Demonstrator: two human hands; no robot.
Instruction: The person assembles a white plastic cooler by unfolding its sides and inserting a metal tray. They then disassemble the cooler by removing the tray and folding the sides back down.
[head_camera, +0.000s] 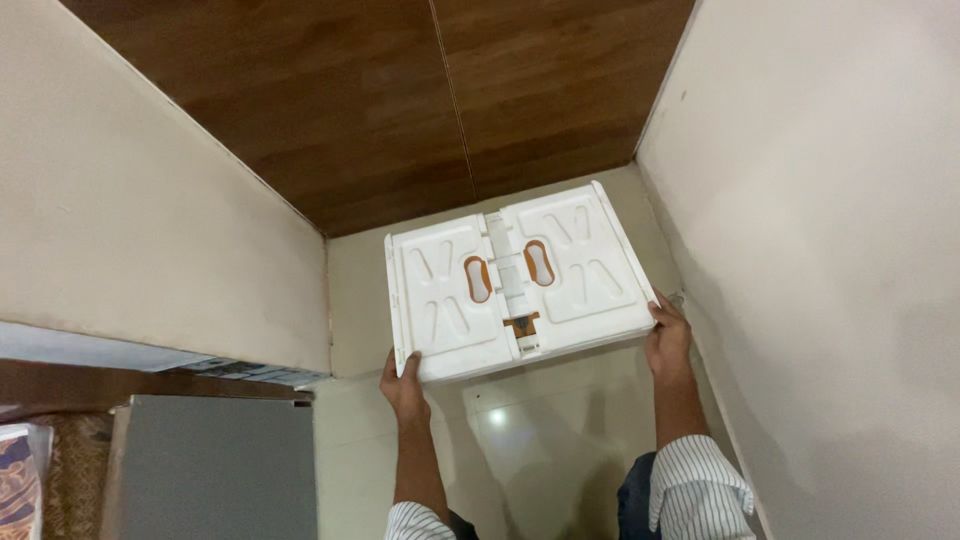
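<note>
Hands grip a white folding panel (515, 282) by its near corners, holding it up in the corner of a room where two pale walls (830, 250) meet beside a brown wooden door (400, 100). The left hand (404, 385) has its fingers curled shut around the panel's lower left corner, thumb lying up along the edge; the right hand (668, 338) is clamped on the lower right corner, fingers wrapped over the rim.

The grip looks slight for the load. Both hands hold only at the near corners, so the far edge hangs unsupported, and the weight could lever the panel out of the fingers and down onto the glossy tiled floor (520, 430). The central hinge strip (508, 280) is the other worry: if its catch (the small orange-brown piece (521, 323) near the bottom of the strip) is not locked, the two halves could fold and pinch a finger. The far right corner sits close to the right-hand wall and could scrape it if the panel swings.

The panel itself is moulded white plastic in two roughly square halves, each stiffened with raised ribs fanning out diagonally. An oval orange-rimmed cut-out (477, 279) sits on either side of the hinge strip. It is tilted, right side farther from the camera. A grey cabinet (215, 465) stands at lower left.
</note>
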